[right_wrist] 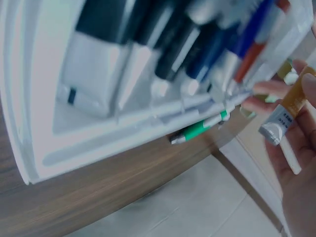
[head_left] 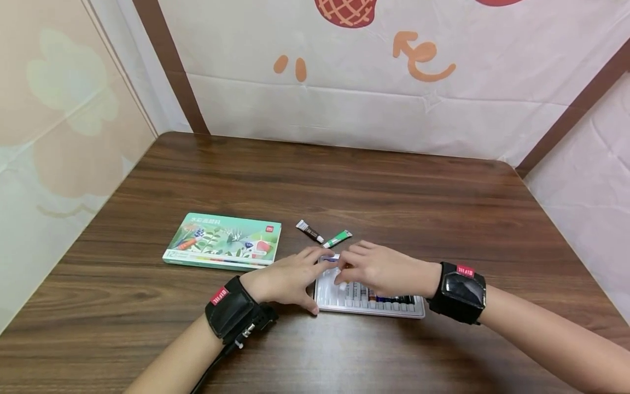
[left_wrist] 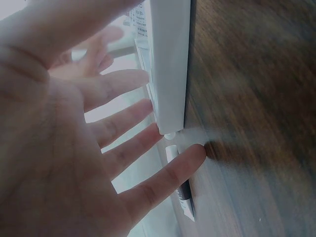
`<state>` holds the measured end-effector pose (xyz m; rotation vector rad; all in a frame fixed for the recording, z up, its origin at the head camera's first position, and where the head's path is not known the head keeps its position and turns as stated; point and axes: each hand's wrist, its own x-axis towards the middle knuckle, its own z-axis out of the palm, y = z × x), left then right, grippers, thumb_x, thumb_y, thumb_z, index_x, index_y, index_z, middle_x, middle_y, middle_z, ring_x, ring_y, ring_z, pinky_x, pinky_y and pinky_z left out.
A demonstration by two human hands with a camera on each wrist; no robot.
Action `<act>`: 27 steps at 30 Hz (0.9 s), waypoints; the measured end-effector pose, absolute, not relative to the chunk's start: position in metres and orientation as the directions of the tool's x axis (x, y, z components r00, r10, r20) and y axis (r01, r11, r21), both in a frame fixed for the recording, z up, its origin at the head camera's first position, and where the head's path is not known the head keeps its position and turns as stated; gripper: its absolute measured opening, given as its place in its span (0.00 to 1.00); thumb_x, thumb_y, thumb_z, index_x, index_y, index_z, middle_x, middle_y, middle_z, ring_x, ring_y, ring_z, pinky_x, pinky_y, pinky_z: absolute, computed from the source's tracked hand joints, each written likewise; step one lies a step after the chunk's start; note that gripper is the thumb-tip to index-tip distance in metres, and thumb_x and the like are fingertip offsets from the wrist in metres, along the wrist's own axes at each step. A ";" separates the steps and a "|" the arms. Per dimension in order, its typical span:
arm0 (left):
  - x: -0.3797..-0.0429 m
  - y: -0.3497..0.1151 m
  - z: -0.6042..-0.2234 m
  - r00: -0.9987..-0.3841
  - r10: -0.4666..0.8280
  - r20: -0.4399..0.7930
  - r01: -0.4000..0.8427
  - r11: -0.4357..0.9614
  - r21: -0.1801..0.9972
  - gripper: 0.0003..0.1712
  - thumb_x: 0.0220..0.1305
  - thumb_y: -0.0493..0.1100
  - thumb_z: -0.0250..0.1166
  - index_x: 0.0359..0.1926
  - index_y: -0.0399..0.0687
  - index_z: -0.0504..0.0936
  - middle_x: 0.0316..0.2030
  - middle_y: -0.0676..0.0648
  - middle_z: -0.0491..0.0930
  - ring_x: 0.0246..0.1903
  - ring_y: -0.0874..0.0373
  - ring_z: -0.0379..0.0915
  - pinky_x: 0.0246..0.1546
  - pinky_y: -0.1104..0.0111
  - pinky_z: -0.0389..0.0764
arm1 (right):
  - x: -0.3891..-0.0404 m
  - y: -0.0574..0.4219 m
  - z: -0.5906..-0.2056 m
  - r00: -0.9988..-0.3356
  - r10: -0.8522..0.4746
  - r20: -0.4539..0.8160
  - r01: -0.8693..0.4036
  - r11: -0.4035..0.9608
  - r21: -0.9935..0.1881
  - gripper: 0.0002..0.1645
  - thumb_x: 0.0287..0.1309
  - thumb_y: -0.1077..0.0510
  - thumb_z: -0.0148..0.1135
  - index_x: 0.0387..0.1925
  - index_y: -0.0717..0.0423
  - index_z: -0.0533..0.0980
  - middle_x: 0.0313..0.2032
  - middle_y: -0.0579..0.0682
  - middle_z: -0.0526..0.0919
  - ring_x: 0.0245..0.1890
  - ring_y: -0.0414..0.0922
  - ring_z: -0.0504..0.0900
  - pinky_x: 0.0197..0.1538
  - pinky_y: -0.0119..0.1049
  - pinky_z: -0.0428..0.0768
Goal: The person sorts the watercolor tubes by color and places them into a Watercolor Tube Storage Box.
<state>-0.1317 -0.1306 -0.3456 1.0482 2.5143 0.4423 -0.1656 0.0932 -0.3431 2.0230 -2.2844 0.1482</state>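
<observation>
In the head view, the left hand (head_left: pixel 290 276) spreads its fingers at the left end of the tray (head_left: pixel 371 313), while the right hand's (head_left: pixel 384 269) fingers curl down over the tray. Beyond the fingers on the bench (head_left: pixel 443 213), a dark tube (head_left: pixel 309 231) and a green tube (head_left: pixel 338 239) slant, caps converging, flat ends pointing away. Left of the fingers, a box (head_left: pixel 223 241) reads "12", its Chinese title starting 水彩.

In the left wrist view, the left fingers are straight, apart and hold nothing.

In the right wrist view, the right fingers pinch an orange tube (right_wrist: pixel 292 101) lengthwise aslant, silver end toward lower left, its print illegible.
</observation>
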 end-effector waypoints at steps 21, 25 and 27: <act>-0.132 -0.132 -0.348 -0.643 0.745 -0.178 0.641 0.651 0.406 0.48 0.46 0.54 0.72 0.65 0.43 0.62 0.64 0.44 0.54 0.63 0.50 0.49 0.53 0.58 0.64 | -0.160 0.086 -0.353 -0.038 -0.999 0.029 -0.998 0.039 0.054 0.24 0.43 0.72 0.62 0.43 0.47 0.78 0.43 0.40 0.76 0.50 0.40 0.70 0.59 0.35 0.60; -0.133 -0.133 -0.350 -0.643 0.745 -0.178 0.638 0.650 0.412 0.48 0.46 0.55 0.72 0.65 0.42 0.62 0.64 0.43 0.53 0.63 0.50 0.49 0.53 0.58 0.64 | -0.161 0.086 -0.354 -0.038 -0.998 0.045 -0.999 0.039 0.022 0.20 0.49 0.69 0.62 0.43 0.46 0.80 0.44 0.42 0.76 0.48 0.41 0.72 0.55 0.33 0.65; -0.133 -0.133 -0.350 -0.642 0.747 -0.174 0.642 0.648 0.410 0.48 0.45 0.55 0.72 0.65 0.41 0.62 0.64 0.43 0.54 0.63 0.49 0.49 0.53 0.58 0.64 | -0.162 0.086 -0.354 -0.046 -0.997 0.059 -0.999 0.046 0.010 0.15 0.53 0.65 0.62 0.43 0.47 0.80 0.43 0.42 0.77 0.47 0.40 0.73 0.53 0.32 0.66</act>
